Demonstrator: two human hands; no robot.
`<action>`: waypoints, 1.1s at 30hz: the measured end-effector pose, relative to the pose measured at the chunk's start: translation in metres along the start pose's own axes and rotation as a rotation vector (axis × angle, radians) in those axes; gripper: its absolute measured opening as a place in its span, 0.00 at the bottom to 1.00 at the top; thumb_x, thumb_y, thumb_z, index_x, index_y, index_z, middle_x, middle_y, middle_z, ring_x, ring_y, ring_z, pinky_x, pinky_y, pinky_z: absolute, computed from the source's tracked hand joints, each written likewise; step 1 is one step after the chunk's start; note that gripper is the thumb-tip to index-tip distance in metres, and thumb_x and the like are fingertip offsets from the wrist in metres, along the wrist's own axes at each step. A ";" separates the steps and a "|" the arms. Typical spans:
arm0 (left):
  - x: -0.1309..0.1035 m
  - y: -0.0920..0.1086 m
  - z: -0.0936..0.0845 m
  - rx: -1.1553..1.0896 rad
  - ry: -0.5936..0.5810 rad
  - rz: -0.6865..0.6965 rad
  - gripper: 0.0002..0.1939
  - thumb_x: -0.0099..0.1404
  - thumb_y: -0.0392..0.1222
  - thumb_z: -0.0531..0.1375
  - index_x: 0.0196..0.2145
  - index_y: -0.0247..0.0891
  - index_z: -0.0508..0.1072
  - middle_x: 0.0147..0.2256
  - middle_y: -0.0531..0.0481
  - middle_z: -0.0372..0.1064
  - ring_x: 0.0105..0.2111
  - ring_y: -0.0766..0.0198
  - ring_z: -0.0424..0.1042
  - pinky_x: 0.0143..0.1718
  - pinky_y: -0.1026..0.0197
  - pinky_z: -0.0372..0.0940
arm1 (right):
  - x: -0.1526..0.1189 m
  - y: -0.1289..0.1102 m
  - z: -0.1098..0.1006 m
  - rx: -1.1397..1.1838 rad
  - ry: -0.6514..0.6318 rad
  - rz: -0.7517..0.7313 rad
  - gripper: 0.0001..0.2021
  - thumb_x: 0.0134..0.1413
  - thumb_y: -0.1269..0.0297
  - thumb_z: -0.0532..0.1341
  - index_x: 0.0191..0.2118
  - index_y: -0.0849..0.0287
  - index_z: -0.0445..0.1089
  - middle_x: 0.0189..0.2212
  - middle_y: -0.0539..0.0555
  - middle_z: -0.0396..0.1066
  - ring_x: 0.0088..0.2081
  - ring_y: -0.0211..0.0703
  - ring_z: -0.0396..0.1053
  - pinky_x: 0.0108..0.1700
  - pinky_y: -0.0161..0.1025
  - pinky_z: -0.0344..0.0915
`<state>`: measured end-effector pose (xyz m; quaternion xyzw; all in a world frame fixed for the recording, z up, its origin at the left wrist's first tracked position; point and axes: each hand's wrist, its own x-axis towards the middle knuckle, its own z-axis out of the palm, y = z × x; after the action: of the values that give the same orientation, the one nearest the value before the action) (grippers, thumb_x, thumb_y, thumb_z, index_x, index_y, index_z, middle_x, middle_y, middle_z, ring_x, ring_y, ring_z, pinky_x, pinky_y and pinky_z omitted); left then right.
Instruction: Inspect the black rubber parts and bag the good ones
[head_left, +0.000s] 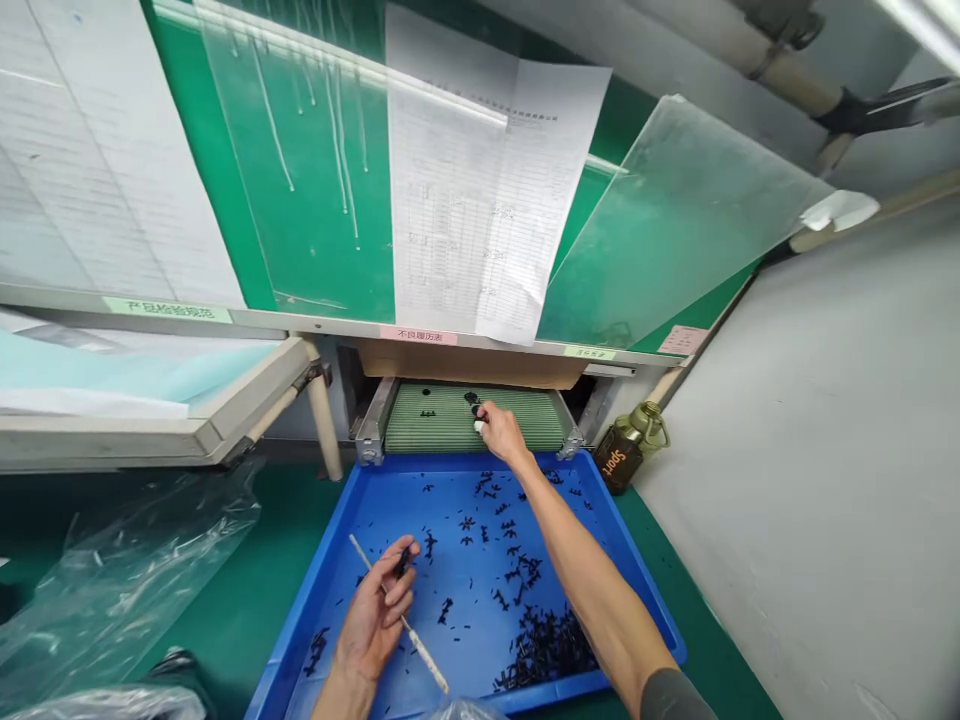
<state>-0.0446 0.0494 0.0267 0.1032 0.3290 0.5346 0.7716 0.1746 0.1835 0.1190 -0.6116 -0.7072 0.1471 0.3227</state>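
Note:
My left hand point(379, 605) is above the blue tray point(442, 490), palm up, its curled fingers closed on a small black plastic part point(403, 562). A thin whitish stick point(426, 657) passes across this hand; whether the fingers grip it too, I cannot tell. My right hand point(501, 432) reaches to the green ribbed conveyor belt point(405, 425), its fingers pinched at a black piece point(476, 408). Something white shows at its fingertips. Other dark pieces point(427, 413) lie on the belt. Small black parts are scattered in the tray, with a dense pile point(547, 645) at its near right.
A dark bottle point(622, 455) with an olive lid stands right of the belt, by the grey wall. Clear plastic bags point(180, 560) lie at left below a paper-covered shelf point(150, 440). A green board with hanging sheets point(480, 200) overhangs the belt; a cardboard flap point(465, 368) hangs below it.

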 end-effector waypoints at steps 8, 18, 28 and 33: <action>-0.001 -0.007 0.004 0.204 -0.017 0.019 0.12 0.53 0.43 0.66 0.31 0.33 0.70 0.26 0.54 0.64 0.13 0.81 0.49 0.07 0.77 0.42 | -0.090 -0.025 0.042 0.469 -0.076 0.081 0.14 0.47 0.72 0.52 0.38 0.59 0.72 0.26 0.49 0.70 0.21 0.33 0.68 0.24 0.30 0.65; -0.009 -0.014 0.005 0.393 -0.218 0.094 0.18 0.51 0.50 0.67 0.31 0.34 0.68 0.22 0.57 0.62 0.13 0.80 0.46 0.12 0.73 0.35 | -0.146 -0.043 0.087 0.596 -0.056 0.171 0.06 0.49 0.67 0.52 0.32 0.59 0.65 0.22 0.48 0.65 0.20 0.35 0.66 0.23 0.32 0.64; -0.004 -0.023 0.006 0.643 -0.175 0.134 0.20 0.50 0.55 0.64 0.22 0.37 0.63 0.13 0.63 0.47 0.12 0.77 0.44 0.14 0.70 0.37 | -0.151 -0.036 0.046 0.243 -0.248 -0.122 0.14 0.45 0.78 0.54 0.35 0.56 0.73 0.29 0.50 0.68 0.34 0.39 0.65 0.39 0.34 0.60; -0.005 -0.024 0.007 0.663 -0.160 0.159 0.20 0.52 0.56 0.62 0.22 0.37 0.63 0.14 0.62 0.48 0.13 0.76 0.45 0.15 0.71 0.38 | -0.146 -0.028 0.062 0.183 -0.284 -0.091 0.15 0.52 0.77 0.49 0.35 0.59 0.72 0.23 0.48 0.68 0.27 0.35 0.65 0.32 0.31 0.60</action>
<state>-0.0228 0.0363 0.0216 0.4150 0.4143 0.4473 0.6753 0.1202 0.0496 0.0492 -0.5199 -0.7564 0.2812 0.2803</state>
